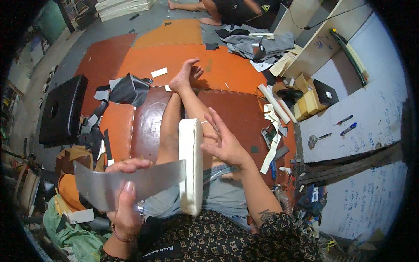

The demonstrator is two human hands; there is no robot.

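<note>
Mat (240,118) room btwn R hand (227,149) & strip (273,148)

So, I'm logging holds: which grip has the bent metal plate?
The left grip, closed on the metal plate; the right grip is open beside the white padded bar.

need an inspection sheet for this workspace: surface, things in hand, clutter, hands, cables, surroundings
Surface: orange mat and brown mat on the floor, partly littered.
Things in hand: curved grey metal plate, its right end at a cream padded piece; whether fastened, can't tell.
Clutter: black sheet scrap at left; cream strip and white roll at right.
Hands: left hand grips the plate; right hand open beside the padded piece, contact unclear.
Cables: thin dark cable, upper right.
Surroundings: black padded block at left; another person at the top.
</note>
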